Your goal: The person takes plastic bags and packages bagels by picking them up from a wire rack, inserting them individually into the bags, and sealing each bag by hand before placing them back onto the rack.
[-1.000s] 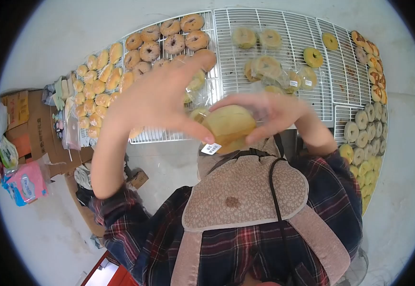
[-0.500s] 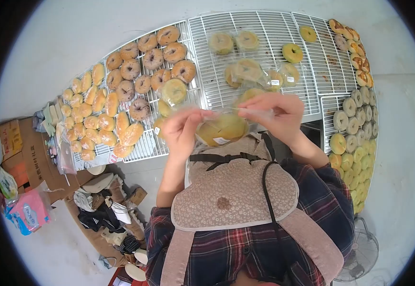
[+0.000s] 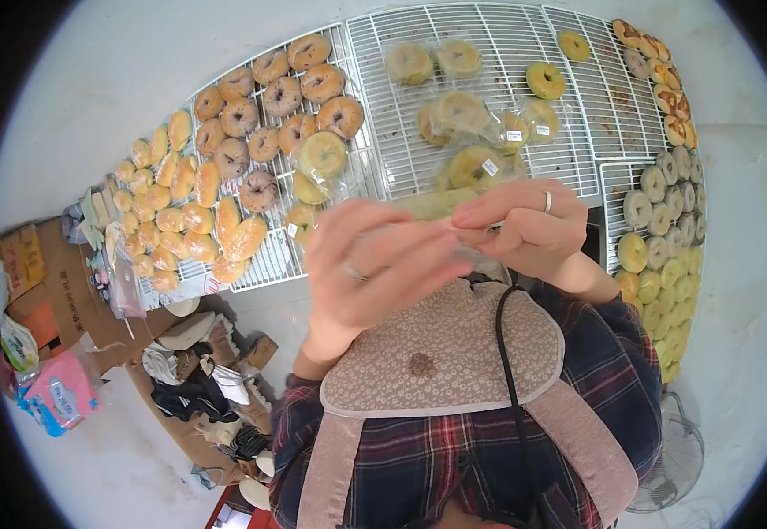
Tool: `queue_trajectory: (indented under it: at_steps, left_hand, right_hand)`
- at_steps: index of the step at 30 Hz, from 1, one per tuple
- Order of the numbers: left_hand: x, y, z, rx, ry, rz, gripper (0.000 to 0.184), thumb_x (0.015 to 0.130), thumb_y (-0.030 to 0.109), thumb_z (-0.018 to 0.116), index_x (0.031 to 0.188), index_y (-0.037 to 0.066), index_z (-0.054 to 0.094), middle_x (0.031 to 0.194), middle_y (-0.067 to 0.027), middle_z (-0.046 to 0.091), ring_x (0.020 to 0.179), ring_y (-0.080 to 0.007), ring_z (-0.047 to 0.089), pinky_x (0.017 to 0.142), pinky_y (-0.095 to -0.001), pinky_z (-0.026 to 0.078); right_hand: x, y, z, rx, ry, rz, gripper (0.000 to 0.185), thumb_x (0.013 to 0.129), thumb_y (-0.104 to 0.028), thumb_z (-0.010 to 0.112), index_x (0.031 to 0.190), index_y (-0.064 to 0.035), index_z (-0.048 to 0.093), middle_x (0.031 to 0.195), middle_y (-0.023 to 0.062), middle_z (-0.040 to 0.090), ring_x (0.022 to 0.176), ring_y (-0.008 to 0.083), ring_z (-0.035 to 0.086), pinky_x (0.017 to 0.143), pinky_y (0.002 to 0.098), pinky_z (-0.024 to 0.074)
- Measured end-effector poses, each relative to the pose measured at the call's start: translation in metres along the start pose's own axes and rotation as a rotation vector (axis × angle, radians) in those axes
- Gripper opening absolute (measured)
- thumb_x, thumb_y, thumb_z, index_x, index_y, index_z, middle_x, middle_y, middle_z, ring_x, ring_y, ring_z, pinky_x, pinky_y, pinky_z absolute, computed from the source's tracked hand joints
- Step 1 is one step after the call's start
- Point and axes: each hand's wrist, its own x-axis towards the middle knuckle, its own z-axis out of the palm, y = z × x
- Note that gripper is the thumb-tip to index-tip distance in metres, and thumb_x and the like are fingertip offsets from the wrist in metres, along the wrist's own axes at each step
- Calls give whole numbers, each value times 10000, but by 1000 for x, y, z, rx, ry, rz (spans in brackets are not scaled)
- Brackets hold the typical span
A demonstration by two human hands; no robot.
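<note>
My left hand [image 3: 379, 264] is smeared by motion, its fingers reaching across toward the right hand. What lies under those fingers is hidden. My right hand [image 3: 529, 225] is closed, thumb and fingers pinching the top of a clear plastic bag. The green bagel [image 3: 432, 205] in that bag shows only as a strip behind my hands. Just beyond, a bagged green bagel with a white label [image 3: 474, 167] rests at the near edge of the wire rack [image 3: 569, 167]. Left of it, another bagged bagel [image 3: 323, 155] lies near my left hand.
Brown bagels [image 3: 283, 96] and glossy oblong rolls [image 3: 198, 220] fill the left rack. Several bagged bagels [image 3: 461, 113] and an unbagged green bagel [image 3: 545, 80] sit on the middle rack. Pale bagels [image 3: 637, 210] stand at right. A fan [image 3: 670, 458] is at lower right.
The hands were apart, holding the bag's top stretched with the bagel in sight. Now the left hand has swept right across it, and the fingers of both hands meet.
</note>
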Motion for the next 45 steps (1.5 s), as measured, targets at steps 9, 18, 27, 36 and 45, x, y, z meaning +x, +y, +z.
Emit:
queue_trajectory:
  at_steps: [9, 18, 27, 36, 45]
  left_hand:
    - [-9, 5, 6, 151, -284, 188, 305, 639, 13, 683, 938, -39, 649, 975, -86, 630, 836, -218, 635, 673, -297, 553]
    - [-40, 0, -22, 52, -724, 183, 250, 675, 48, 681, 923, 25, 655, 968, -74, 624, 922, -229, 636, 728, -325, 547]
    - [-115, -8, -82, 434, -571, -465, 367, 722, 76, 753, 1068, 49, 632, 1055, -100, 628, 939, -276, 609, 777, -358, 522]
    - [-27, 8, -2, 230, -228, 78, 247, 639, 84, 711, 885, 85, 686, 987, -11, 624, 898, -171, 592, 711, -299, 521]
    - [-46, 12, -11, 254, -426, 103, 356, 614, 75, 710, 966, 50, 662, 955, -9, 604, 891, -192, 599, 699, -306, 517]
  right_hand:
    - [-11, -10, 9, -66, -63, 226, 298, 648, -24, 809, 553, -72, 531, 632, 25, 627, 522, 112, 603, 444, 199, 444]
    - [-20, 0, 10, -27, 19, 328, 252, 640, -42, 833, 573, -71, 592, 581, 3, 547, 505, 90, 555, 426, 211, 400]
    - [-11, 8, 1, 2, -159, 172, 342, 591, -75, 857, 530, -99, 521, 586, -22, 503, 510, 101, 549, 408, 231, 368]
    - [-7, -8, 11, 57, -231, 184, 344, 647, -92, 851, 526, -110, 530, 646, -12, 599, 523, 75, 559, 417, 199, 386]
    - [-15, -9, 24, 166, -227, 521, 194, 664, -47, 815, 661, -76, 623, 641, 14, 599, 545, 112, 570, 480, 236, 423]
